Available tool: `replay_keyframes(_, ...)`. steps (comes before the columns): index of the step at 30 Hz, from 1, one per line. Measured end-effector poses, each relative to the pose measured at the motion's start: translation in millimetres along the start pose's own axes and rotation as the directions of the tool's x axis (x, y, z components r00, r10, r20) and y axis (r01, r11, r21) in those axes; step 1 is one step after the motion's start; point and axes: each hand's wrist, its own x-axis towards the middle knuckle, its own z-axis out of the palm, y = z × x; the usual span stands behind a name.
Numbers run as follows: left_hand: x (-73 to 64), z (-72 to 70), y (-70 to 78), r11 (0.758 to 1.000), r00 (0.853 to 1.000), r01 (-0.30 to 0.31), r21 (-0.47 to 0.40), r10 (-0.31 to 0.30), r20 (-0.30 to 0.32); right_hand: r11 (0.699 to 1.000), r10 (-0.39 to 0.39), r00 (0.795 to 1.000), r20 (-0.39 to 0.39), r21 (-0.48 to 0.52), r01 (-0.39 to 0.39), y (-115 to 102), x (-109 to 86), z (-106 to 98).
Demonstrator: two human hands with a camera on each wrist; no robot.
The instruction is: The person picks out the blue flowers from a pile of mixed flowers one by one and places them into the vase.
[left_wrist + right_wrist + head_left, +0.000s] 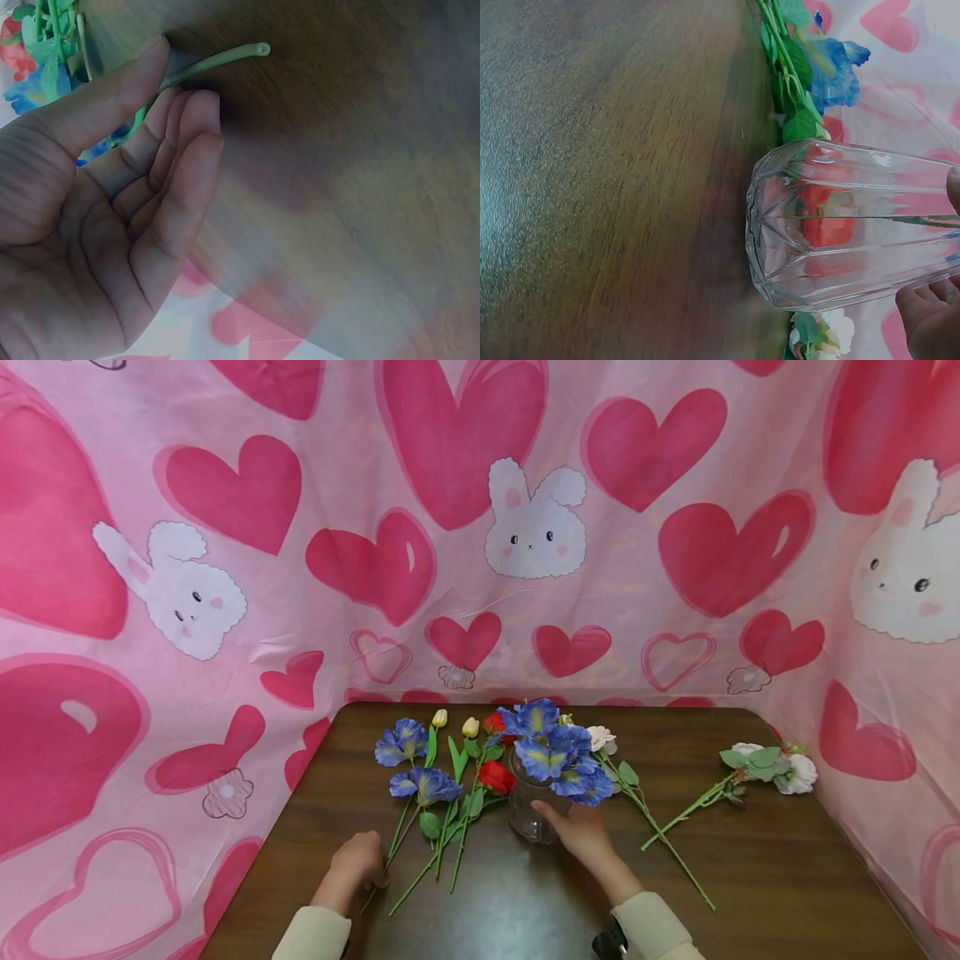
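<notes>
My left hand [358,862] is low at the left of the table, its thumb and fingertips pinching the green stem [232,58] of an artificial blue iris. That stem's cut end pokes out past the fingers. Blue iris blooms [426,785] lie just beyond this hand. At the middle, my right hand [587,837] grips the side of a clear glass vase [855,232], thumb on one side and fingers on the other. The vase is upright, with blue irises [547,752] at its mouth. Those blooms cover part of the vase and the right fingers.
Yellow tulips [470,727] and red roses [497,777] lie left of the vase. A pale rose stem [667,839] and a white rose spray [795,774] lie on the right. The brown table [525,910] meets a pink heart-print cloth [465,585] behind.
</notes>
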Motion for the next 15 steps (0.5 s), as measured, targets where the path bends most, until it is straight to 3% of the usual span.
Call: replay_keyframes(15, 4.1, 7.8, -7.2, 0.999, 1.000, -0.013, -0.050, 0.013, 0.010, 0.999, 0.033, 0.999, 0.020, 0.008, -0.034, -0.1, -0.2, 0.4)
